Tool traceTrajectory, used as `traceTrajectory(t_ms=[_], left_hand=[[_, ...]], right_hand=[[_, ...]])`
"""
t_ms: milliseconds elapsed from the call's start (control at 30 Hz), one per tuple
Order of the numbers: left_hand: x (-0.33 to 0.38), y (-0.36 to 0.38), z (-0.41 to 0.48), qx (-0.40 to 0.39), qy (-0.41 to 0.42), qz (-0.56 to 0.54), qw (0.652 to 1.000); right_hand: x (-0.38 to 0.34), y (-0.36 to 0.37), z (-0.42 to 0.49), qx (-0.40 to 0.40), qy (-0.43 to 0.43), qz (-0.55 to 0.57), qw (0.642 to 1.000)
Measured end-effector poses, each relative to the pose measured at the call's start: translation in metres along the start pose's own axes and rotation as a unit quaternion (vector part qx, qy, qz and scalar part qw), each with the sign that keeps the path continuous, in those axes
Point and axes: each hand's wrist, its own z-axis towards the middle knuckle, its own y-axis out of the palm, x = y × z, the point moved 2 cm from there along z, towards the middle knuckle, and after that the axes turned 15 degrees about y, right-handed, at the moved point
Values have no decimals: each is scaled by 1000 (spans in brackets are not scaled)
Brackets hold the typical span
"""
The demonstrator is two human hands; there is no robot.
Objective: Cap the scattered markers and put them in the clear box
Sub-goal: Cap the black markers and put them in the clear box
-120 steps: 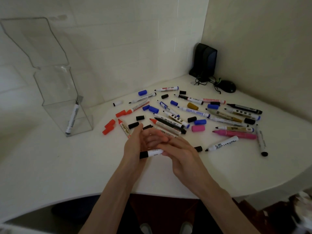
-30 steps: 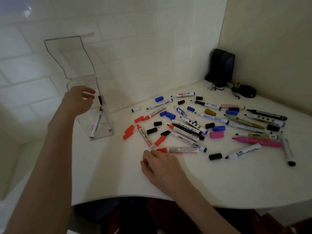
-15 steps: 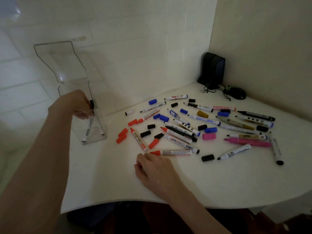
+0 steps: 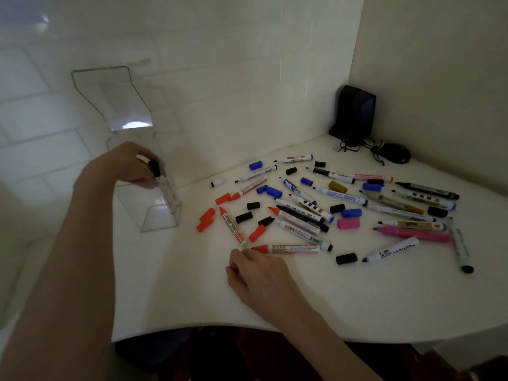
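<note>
The left hand (image 4: pixel 123 163) hides part of the black-capped marker (image 4: pixel 154 166) and the clear box (image 4: pixel 160 220) rim.

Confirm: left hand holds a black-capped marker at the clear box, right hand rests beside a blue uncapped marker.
Head view: the uncapped marker beside the right hand is red, not blue. The left hand does hold a black-capped marker at the clear box.

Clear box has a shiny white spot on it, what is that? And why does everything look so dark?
In the head view the spot is glare, light bouncing off the back panel of the clear box; the same view is dim all over, so the left hand holding a marker at the box looks dull.
</note>
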Motion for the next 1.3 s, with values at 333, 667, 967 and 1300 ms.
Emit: traceTrajectory(t_ms=[333,667,967,1300], left_hand=[[-3,-1,-16,-14,41,-75,996],[5,0,-22,-16,52,-112,992],[5,-8,-29,41,66,-120,990],[40,22,-87,363,229,-144,892]], right_hand=[[0,-2,0,-1,2,-9,1000],[0,-2,0,-8,5,-6,1000],[-1,-1,0,-12,8,-10,1000],[1,-3,1,-19,15,12,1000]])
